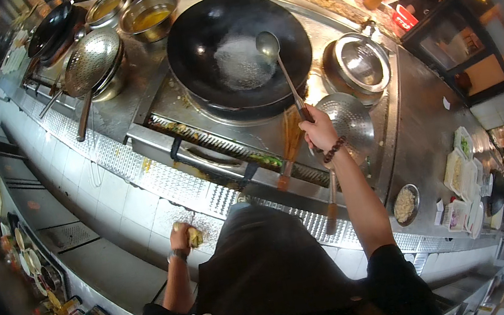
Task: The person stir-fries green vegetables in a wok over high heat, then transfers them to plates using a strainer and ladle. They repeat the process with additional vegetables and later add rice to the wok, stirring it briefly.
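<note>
My right hand (pixel 319 130) grips the dark handle of a steel ladle (pixel 268 45), whose bowl rests inside a large black wok (pixel 197 53). Bubbling, whitish liquid (pixel 245 63) lies in the wok's bottom. Down at my left side, my left hand (pixel 181 237) is closed around a crumpled yellowish cloth (pixel 195 237). Below my right hand, a perforated steel strainer (pixel 349 118) lies on the range, partly covered by my wrist. Beside it, a bamboo wok brush (pixel 291 137) points down toward the range's front edge.
To the left stand a perforated skimmer (pixel 93 59) over a pot and a steel bowl of yellow liquid (pixel 153 18). A round steel strainer (pixel 362 62) sits right of the wok. A bowl of pale food (pixel 406 205) and plastic containers (pixel 461 170) are on the right counter.
</note>
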`<move>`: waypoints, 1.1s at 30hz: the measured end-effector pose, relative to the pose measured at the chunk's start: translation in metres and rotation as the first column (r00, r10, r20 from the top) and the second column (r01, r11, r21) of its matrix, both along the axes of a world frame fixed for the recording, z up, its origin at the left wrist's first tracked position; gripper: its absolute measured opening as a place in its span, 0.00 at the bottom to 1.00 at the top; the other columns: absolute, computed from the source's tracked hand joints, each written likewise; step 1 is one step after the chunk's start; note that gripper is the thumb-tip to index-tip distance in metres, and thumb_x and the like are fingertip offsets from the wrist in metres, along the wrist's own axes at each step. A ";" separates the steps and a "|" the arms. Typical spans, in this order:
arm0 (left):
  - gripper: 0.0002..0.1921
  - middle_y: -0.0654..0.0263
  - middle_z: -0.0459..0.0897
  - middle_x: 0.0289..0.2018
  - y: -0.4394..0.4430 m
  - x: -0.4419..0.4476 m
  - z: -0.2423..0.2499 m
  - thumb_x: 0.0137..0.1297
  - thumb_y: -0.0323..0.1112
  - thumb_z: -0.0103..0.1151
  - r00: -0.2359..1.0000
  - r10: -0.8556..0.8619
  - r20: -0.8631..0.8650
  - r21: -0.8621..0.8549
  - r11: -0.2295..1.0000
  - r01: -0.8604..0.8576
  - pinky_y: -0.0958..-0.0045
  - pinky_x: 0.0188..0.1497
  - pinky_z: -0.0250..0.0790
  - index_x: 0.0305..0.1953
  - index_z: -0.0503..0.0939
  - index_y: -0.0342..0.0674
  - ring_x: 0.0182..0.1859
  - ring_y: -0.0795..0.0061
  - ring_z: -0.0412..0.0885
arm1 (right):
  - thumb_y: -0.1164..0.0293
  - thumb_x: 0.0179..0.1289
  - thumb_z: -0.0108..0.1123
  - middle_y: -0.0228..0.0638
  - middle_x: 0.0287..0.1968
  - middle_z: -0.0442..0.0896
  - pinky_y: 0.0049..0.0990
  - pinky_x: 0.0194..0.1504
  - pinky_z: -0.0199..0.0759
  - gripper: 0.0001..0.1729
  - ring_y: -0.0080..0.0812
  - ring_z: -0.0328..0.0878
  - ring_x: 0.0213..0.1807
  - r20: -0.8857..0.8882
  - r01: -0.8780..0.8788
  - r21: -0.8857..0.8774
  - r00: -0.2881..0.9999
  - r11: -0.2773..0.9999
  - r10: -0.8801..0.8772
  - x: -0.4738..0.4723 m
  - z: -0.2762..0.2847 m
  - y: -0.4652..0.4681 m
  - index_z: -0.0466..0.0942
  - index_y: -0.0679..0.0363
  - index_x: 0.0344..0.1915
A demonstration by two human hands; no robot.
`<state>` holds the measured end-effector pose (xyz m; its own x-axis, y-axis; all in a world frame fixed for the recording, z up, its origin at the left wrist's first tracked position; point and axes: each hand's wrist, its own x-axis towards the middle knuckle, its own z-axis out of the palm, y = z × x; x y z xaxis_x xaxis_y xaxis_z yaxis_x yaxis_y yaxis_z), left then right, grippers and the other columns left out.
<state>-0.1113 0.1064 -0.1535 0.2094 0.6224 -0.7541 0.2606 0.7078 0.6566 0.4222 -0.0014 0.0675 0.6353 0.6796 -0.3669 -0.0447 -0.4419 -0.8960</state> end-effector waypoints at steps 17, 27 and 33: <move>0.19 0.44 0.84 0.36 -0.020 -0.013 -0.078 0.66 0.50 0.55 0.239 -0.602 -0.762 0.069 0.292 0.954 0.51 0.41 0.77 0.37 0.84 0.39 0.43 0.46 0.85 | 0.73 0.78 0.46 0.33 0.40 0.73 0.13 0.20 0.68 0.09 0.13 0.70 0.25 -0.907 0.533 0.400 0.112 0.745 0.407 -0.064 0.037 -0.045 0.67 0.68 0.50; 0.14 0.54 0.87 0.37 -0.001 0.050 -0.119 0.69 0.46 0.54 -0.144 -0.597 -0.789 0.123 -0.384 0.915 0.51 0.45 0.78 0.48 0.83 0.48 0.43 0.51 0.86 | 0.74 0.76 0.47 0.32 0.39 0.69 0.12 0.13 0.59 0.26 0.11 0.63 0.20 -0.900 0.651 0.423 0.381 0.631 0.210 -0.084 0.102 -0.234 0.59 0.60 0.71; 0.12 0.48 0.81 0.38 -0.054 0.073 -0.131 0.68 0.45 0.55 -0.524 -0.437 -0.731 -0.175 -0.622 0.763 0.49 0.41 0.78 0.42 0.84 0.47 0.42 0.45 0.84 | 0.76 0.75 0.47 0.36 0.42 0.70 0.12 0.13 0.56 0.26 0.13 0.61 0.19 -0.905 0.783 0.281 0.408 0.555 -0.117 -0.111 0.114 -0.366 0.61 0.58 0.71</move>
<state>-0.0382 0.0519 -0.2846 0.6506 0.0107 -0.7593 0.1550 -0.9807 0.1190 0.3108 -0.3673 0.1819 0.6188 0.6054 -0.5006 -0.7851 0.4978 -0.3685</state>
